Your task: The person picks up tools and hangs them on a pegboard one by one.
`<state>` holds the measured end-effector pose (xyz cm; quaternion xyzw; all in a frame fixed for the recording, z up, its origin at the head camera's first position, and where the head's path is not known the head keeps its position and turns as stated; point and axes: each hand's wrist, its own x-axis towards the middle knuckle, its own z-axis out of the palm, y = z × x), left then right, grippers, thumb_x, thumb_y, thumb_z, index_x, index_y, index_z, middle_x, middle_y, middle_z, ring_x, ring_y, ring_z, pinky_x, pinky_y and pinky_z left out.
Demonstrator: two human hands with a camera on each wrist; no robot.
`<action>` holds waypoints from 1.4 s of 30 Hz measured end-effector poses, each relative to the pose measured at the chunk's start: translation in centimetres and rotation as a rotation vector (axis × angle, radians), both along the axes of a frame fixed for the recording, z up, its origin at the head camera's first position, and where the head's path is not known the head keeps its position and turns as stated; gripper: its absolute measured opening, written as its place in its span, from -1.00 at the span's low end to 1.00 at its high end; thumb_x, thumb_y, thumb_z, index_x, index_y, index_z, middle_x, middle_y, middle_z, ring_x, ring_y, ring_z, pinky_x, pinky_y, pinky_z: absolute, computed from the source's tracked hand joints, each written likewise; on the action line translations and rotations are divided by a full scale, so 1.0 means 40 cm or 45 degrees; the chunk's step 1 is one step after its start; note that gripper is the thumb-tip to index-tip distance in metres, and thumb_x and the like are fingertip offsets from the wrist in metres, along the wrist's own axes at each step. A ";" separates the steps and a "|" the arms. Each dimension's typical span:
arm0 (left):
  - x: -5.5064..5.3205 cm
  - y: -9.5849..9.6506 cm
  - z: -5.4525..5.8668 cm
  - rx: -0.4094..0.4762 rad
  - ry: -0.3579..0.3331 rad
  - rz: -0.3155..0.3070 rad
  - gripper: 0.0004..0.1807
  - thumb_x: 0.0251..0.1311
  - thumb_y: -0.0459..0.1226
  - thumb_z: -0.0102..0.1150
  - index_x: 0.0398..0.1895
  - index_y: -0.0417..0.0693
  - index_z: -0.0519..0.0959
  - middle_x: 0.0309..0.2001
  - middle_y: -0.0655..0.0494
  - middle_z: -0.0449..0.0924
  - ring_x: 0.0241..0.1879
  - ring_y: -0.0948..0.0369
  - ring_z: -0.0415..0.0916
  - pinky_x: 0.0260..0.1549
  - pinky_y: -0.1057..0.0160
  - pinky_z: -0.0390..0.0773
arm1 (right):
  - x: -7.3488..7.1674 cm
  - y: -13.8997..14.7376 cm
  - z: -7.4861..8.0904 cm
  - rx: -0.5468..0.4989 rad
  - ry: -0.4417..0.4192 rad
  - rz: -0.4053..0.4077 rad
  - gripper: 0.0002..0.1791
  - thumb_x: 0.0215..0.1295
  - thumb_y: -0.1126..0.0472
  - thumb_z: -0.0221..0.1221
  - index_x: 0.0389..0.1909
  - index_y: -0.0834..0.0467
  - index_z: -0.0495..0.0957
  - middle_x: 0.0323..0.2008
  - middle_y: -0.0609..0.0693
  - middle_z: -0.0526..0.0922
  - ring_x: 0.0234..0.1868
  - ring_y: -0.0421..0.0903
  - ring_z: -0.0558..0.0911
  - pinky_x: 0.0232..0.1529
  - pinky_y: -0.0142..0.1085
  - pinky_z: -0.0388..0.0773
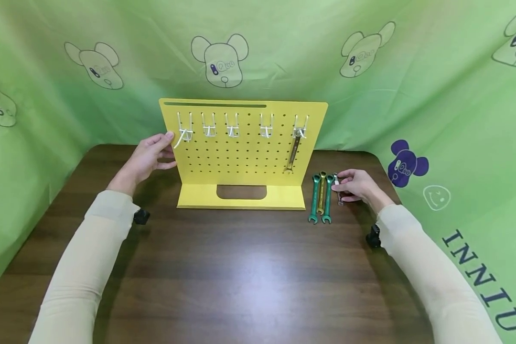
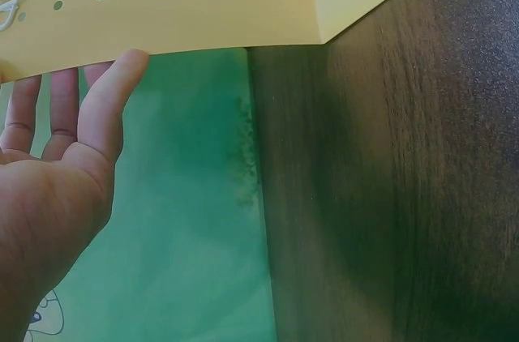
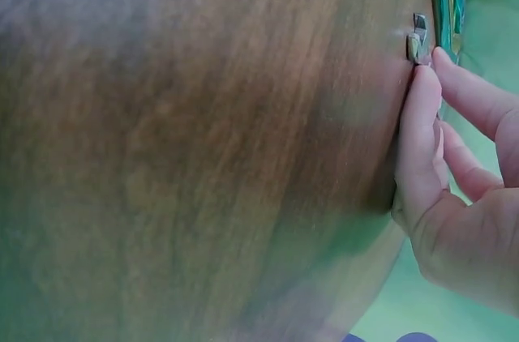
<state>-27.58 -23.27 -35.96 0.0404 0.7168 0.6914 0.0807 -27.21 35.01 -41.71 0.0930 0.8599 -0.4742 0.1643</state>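
A yellow pegboard point(image 1: 241, 162) stands upright on its base, white hooks across its upper part. My left hand point(image 1: 148, 155) holds its left edge, thumb in front and fingers behind point(image 2: 65, 111). One silver wrench point(image 1: 293, 152) hangs from the rightmost hook. Right of the board my right hand point(image 1: 356, 185) pinches another silver wrench point(image 1: 339, 196) low at the tabletop; in the right wrist view its open end point(image 3: 417, 40) pokes out past the fingertips. Beside that hand lie a green wrench point(image 1: 315, 198), a gold wrench point(image 1: 321, 193) and a second green wrench point(image 1: 328, 199).
Everything stands on a dark brown wooden table point(image 1: 223, 267). A green curtain point(image 1: 279, 62) printed with bear heads hangs close behind and along both sides. A white hook point(image 1: 232, 130) and its neighbours stick out from the board's face.
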 end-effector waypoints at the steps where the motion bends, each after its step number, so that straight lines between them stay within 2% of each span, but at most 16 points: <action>1: 0.001 -0.002 0.001 0.001 0.001 0.006 -0.51 0.36 0.16 0.16 -0.05 -0.09 0.61 -0.12 -0.02 0.56 -0.08 0.07 0.57 0.06 -0.02 0.67 | -0.001 -0.004 0.002 -0.001 -0.001 0.005 -0.26 0.29 0.32 0.37 0.39 0.36 0.23 -0.08 0.12 0.41 -0.36 -0.21 0.61 -0.32 -0.26 0.78; 7: -0.003 -0.006 0.000 0.017 -0.001 0.005 -0.55 0.37 0.14 0.16 -0.09 -0.06 0.62 -0.11 -0.06 0.55 -0.10 0.08 0.57 0.05 -0.01 0.68 | -0.005 -0.007 0.009 0.006 -0.037 0.007 -0.22 0.29 0.31 0.38 0.42 0.37 0.20 -0.12 0.10 0.60 -0.33 -0.19 0.65 -0.29 -0.22 0.79; 11: -0.005 -0.002 -0.003 0.026 0.003 -0.004 -0.56 0.39 0.13 0.15 -0.11 -0.06 0.62 -0.11 -0.06 0.55 -0.10 0.08 0.56 0.02 0.03 0.70 | -0.005 -0.002 0.014 0.011 -0.060 0.002 -0.22 0.29 0.30 0.38 0.43 0.36 0.21 -0.23 -0.01 0.67 -0.31 -0.18 0.65 -0.27 -0.20 0.79; 20: -0.005 -0.003 -0.003 0.031 -0.004 -0.002 -0.54 0.38 0.14 0.15 -0.10 -0.07 0.62 -0.11 -0.07 0.55 -0.07 0.05 0.55 0.03 0.02 0.70 | -0.004 0.003 0.010 0.043 -0.050 0.006 -0.23 0.31 0.24 0.39 0.44 0.33 0.26 -0.26 -0.02 0.69 -0.29 -0.17 0.65 -0.27 -0.21 0.79; 26: -0.008 -0.003 -0.006 0.032 -0.004 -0.003 -0.56 0.39 0.13 0.15 -0.11 -0.06 0.62 -0.11 -0.06 0.57 -0.07 0.05 0.55 0.04 0.02 0.69 | -0.007 0.012 0.007 0.038 -0.065 0.031 -0.24 0.31 0.23 0.38 0.44 0.32 0.25 -0.32 -0.11 0.70 -0.28 -0.16 0.63 -0.28 -0.23 0.78; 29: -0.010 -0.002 -0.003 0.033 0.007 -0.006 -0.56 0.39 0.13 0.15 -0.10 -0.06 0.61 -0.12 -0.04 0.58 -0.08 0.08 0.56 0.02 0.04 0.71 | -0.011 0.017 0.008 0.046 -0.059 0.052 -0.28 0.31 0.24 0.37 0.40 0.32 0.28 -0.36 -0.17 0.69 -0.29 -0.17 0.59 -0.32 -0.27 0.77; 36: -0.014 -0.001 -0.001 0.041 0.005 -0.006 -0.56 0.38 0.13 0.16 -0.11 -0.06 0.62 -0.14 -0.02 0.57 -0.10 0.08 0.56 0.01 0.03 0.71 | -0.012 0.017 0.013 0.045 -0.074 0.077 -0.45 0.34 0.24 0.33 0.22 0.34 0.33 -0.42 -0.14 0.62 -0.39 -0.21 0.56 -0.38 -0.31 0.75; 42: -0.010 -0.002 -0.004 0.008 -0.020 0.001 -0.52 0.37 0.15 0.15 -0.07 -0.07 0.60 -0.13 -0.02 0.56 -0.07 0.07 0.55 0.04 0.01 0.69 | -0.002 0.008 0.031 -0.002 -0.123 0.113 -0.46 0.38 0.23 0.30 0.23 0.34 0.30 -0.41 -0.12 0.65 -0.41 -0.22 0.61 -0.39 -0.33 0.73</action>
